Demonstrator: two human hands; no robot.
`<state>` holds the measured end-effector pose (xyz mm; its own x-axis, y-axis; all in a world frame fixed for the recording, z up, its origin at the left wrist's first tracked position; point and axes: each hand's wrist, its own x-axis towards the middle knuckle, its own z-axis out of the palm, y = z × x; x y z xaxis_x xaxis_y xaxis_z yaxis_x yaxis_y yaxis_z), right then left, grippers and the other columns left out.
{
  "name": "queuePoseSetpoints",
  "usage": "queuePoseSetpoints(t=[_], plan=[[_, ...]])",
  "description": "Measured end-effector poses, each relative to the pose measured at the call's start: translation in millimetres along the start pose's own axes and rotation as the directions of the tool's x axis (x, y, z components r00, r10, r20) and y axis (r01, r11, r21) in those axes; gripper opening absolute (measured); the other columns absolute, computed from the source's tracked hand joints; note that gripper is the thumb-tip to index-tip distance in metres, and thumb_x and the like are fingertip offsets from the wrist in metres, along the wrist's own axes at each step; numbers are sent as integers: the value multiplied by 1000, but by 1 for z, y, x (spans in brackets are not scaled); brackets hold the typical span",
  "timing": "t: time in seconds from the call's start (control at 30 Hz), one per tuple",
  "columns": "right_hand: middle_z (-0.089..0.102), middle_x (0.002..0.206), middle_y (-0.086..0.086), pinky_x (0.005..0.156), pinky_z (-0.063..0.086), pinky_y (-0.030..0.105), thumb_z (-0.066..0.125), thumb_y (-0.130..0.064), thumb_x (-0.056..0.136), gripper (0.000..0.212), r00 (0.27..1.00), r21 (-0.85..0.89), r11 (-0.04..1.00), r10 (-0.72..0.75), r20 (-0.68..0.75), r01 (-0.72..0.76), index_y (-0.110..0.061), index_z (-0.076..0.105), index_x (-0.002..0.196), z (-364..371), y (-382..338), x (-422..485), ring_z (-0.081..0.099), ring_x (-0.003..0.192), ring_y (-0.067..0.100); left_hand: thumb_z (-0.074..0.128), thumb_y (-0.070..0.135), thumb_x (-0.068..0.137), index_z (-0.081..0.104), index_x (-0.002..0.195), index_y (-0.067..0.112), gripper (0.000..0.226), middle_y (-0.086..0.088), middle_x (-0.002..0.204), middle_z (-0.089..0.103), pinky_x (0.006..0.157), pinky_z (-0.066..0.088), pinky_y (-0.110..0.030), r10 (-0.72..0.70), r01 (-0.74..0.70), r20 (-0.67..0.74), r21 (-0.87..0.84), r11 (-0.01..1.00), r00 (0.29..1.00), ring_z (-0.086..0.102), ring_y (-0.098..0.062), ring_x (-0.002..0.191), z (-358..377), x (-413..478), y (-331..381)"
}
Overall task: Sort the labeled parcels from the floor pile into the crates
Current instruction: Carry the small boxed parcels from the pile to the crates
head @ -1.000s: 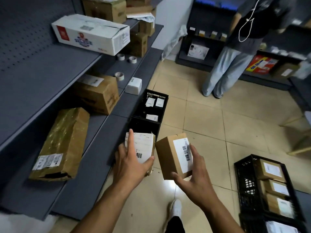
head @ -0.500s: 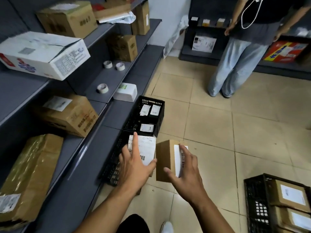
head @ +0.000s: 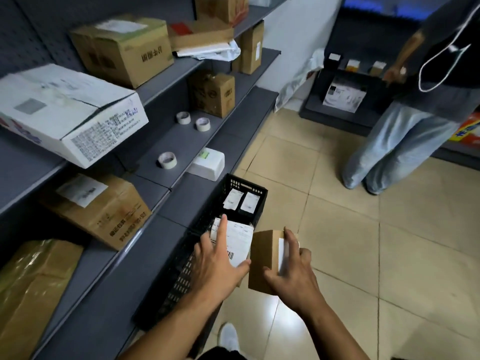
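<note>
Both bare forearms are reaching forward and down, side by side. The left hand is spreading its fingers across the face of a white-labelled parcel, thumb hooking its near edge. The right hand is gripping a small brown box, thumb on the near face, fingers wrapping over the top.

Parcel stockroom: grey metal shelving bearing labelled cardboard cartons and tape rolls, black plastic crate holding labelled parcels, tiled floor.
</note>
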<state>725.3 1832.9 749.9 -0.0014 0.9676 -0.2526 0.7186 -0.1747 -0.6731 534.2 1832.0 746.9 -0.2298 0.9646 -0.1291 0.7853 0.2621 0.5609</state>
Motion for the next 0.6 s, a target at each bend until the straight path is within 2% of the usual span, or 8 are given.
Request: queuePoseSetpoints(t=[0.1,0.2,0.4,0.5,0.6], plan=[[35,125,2,80,59,40,71,-50,74,103,997,-35,997,-75,21,75,-53,3,151,-12,-28,51,56,94,24,73,62,74,-23,149,52,122,-4,143,30,96,47,-42,-15,13,-36,-52,999,999,36,-26,123,-15,46,6],[35,123,1,82,59,43,69,-50,70,103,986,-56,986,-155,61,158,-54,6,151,-13,-56,92,56,94,25,74,58,74,-20,152,51,122,-6,146,29,102,44,-48,-94,85,-76,-109,990,993,35,-29,127,-31,79,2],[33,125,2,86,59,46,75,-48,72,102,926,-99,928,-343,155,360,-58,8,148,14,-96,170,53,108,29,76,56,76,-16,152,49,120,-6,144,31,96,42,-43,-266,230,-165,-207,951,950,34,-28,126,-49,119,-24],[32,137,4,94,55,49,84,-37,73,105,893,-51,894,-438,103,444,-53,17,152,38,-110,213,47,120,32,76,51,77,-16,150,52,118,-5,145,26,100,41,-44,-389,332,-205,-266,905,898,32,-29,126,-48,130,-38],[33,137,6,98,47,41,86,-30,76,104,854,-18,861,-501,142,508,-46,19,154,57,-119,265,49,118,32,78,47,75,-9,151,53,116,0,146,23,106,41,-48,-530,432,-284,-341,835,799,33,-30,128,-41,140,-55]])
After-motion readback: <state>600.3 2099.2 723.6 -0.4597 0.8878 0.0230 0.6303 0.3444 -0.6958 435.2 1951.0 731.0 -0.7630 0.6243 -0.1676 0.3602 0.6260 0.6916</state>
